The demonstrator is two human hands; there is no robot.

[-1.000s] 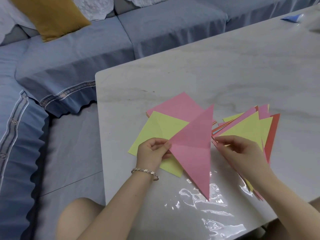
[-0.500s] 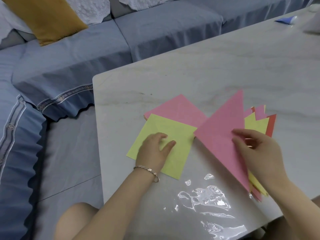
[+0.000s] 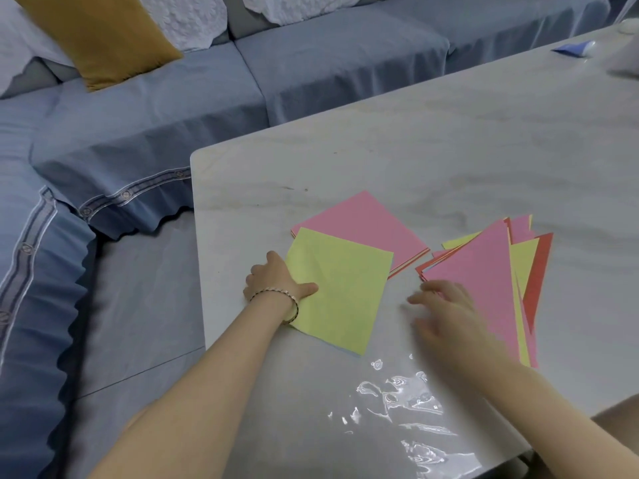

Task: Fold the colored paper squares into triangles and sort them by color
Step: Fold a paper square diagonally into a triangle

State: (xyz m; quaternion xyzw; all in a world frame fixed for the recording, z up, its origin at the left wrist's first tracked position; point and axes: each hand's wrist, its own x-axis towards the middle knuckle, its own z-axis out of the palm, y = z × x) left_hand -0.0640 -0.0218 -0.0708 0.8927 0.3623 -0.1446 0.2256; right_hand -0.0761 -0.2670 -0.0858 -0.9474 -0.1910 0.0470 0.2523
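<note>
A yellow paper square [image 3: 342, 292] lies flat on the marble table [image 3: 449, 150], overlapping a stack of squares with a pink sheet [image 3: 363, 223] on top. My left hand [image 3: 276, 281] holds the yellow square's left edge, thumb on top, fingers curled at the rim. To the right lies a fanned pile of folded triangles, its top one pink [image 3: 484, 278], with yellow and red ones beneath. My right hand [image 3: 446, 312] hovers blurred at the pile's near left corner, fingers spread and holding nothing.
Crumpled clear plastic wrap [image 3: 415, 409] lies on the table near its front edge. A small blue object [image 3: 574, 48] sits at the far right corner. A blue sofa [image 3: 311, 74] with a mustard cushion [image 3: 100, 39] runs behind and to the left.
My right hand laid the pink triangle on the pile and let go of it. My left hand slid from the yellow square's middle to its left edge.
</note>
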